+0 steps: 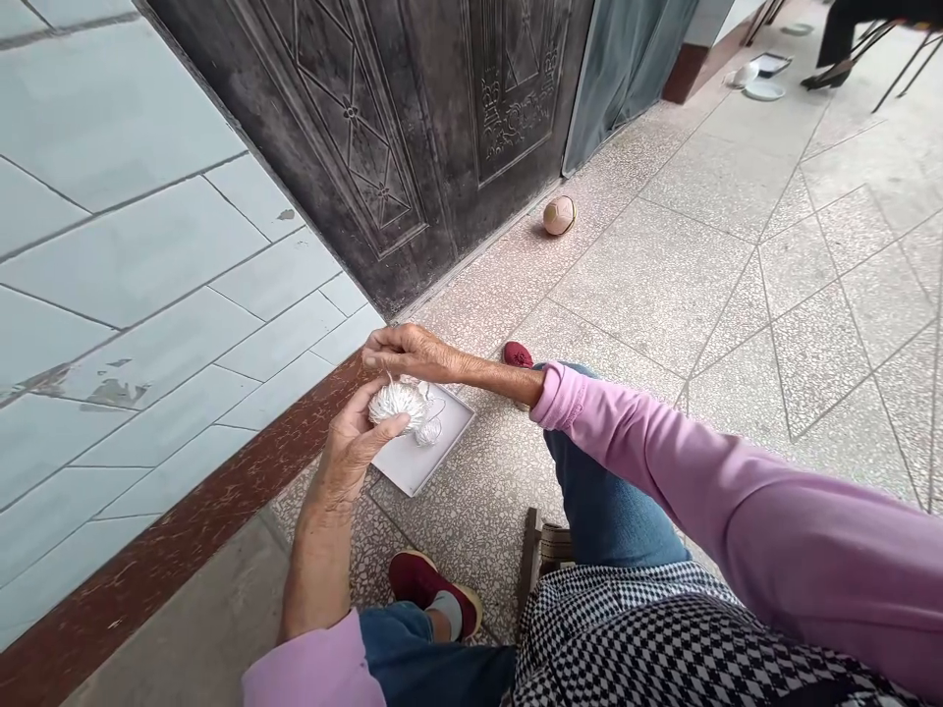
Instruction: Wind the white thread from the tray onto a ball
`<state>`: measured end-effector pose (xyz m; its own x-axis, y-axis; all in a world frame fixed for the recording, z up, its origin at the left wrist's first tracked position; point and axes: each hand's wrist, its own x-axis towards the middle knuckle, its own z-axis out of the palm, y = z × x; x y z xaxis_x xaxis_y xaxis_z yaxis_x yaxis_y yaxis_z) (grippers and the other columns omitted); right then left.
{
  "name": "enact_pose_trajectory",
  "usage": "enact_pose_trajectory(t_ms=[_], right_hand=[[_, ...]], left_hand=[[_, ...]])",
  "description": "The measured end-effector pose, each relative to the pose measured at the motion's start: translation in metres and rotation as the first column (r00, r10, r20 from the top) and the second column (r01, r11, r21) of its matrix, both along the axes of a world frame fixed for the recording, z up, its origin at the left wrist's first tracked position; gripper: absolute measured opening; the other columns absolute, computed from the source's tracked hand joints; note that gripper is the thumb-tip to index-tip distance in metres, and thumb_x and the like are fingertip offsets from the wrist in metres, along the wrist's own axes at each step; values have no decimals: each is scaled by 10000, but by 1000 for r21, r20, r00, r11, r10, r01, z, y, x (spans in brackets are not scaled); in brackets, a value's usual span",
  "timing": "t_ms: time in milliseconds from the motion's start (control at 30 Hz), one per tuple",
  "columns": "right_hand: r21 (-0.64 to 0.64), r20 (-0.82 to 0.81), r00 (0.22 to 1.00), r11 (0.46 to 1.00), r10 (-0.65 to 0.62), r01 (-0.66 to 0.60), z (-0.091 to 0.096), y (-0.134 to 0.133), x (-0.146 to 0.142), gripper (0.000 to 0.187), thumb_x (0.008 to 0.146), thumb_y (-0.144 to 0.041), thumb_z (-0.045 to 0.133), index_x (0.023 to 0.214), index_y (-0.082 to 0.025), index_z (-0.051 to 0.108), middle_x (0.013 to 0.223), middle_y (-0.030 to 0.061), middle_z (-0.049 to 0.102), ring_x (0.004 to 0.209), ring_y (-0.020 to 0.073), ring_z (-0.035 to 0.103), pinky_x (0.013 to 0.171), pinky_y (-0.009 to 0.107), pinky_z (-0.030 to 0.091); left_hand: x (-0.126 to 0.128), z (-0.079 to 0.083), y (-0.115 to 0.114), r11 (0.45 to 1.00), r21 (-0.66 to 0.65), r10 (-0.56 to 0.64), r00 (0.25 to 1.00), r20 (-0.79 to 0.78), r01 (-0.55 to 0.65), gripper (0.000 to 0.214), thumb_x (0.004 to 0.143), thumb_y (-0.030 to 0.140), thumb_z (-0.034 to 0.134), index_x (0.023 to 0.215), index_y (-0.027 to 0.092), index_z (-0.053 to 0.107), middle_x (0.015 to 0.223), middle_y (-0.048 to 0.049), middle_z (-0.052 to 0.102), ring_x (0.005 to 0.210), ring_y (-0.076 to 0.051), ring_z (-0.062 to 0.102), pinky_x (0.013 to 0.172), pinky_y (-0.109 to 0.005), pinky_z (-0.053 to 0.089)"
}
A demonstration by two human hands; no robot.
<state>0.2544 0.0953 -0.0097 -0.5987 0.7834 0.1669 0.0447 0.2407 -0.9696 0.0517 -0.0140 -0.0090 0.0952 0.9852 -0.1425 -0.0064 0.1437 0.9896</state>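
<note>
Below the silver ornament [398, 403] lies a white tray [431, 457], door [383, 128] beyond.

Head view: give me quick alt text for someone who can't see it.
A seated person's left hand cups a silvery pleated foil ball while the right hand pinches its top with the fingers, above a white tray on the terrazzo floor. A small ball lies by the dark metal door behind.

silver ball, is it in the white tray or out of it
Out: the left hand cups the silver ball over the white tray, the right hand pinching its top.
</note>
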Motion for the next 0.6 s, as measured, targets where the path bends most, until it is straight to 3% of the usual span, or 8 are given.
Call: enact_pose_trajectory(t_ms=[100, 267, 433, 533, 600], right_hand=[[-125, -74, 997, 992, 12, -22, -7, 2, -14, 253, 1324, -215, 707, 1080, -172, 652, 846, -46, 627, 763, 105, 542, 708, 222, 455], [-171, -147, 988, 982, 57, -82, -14, -3, -37, 211, 1302, -199, 729, 1114, -190, 633, 823, -74, 594, 740, 109, 509, 686, 196, 427], [14, 21, 1000, 1000, 3, -3, -7, -13, -45, 206, 1306, -201, 701, 1106, -170, 668, 970, -4, 699, 945, 161, 626, 901, 271, 507], [126, 188, 981, 990, 44, -68, -3, -21, -45, 223, 1300, -170, 701, 1084, -186, 647, 1001, 6, 700, 976, 174, 625, 937, 306, 463], [163, 249, 964, 977, 97, -141, -1, -26, -46, 251, 1292, -149, 694, 1063, -211, 613, 976, 0, 675, 960, 186, 618, 919, 315, 441]], left_hand=[[-6, 4, -4, 999, -17, 53, 992, 118, -52, 971, 576, 541, 1295, 1423, 236, 928, 1346, -140, 906, 1249, -378, 875, 1012, -407, 755], [-17, 3, -7, 979, -20, 201, 933, 299, -205, 848, 545, 564, 1301, 1225, 198, 951, 1257, -149, 897, 1127, -319, 847, 863, -335, 744], [-32, -5, 0, 911, 4, 367, 814, 450, -413, 717, 699, 660, 1240, 1152, 218, 902, 1281, -160, 900, 1079, -291, 813, 758, -297, 688], [-40, -7, 5, 866, 0, 441, 763, 472, -500, 642, 776, 633, 1201, 1164, 247, 867, 1267, -126, 883, 1070, -265, 795, 778, -289, 677], [-42, -7, 7, 843, 6, 472, 746, 469, -538, 629, 723, 523, 1224, 1137, 257, 832, 1267, -93, 862, 1106, -257, 793, 804, -287, 677]])
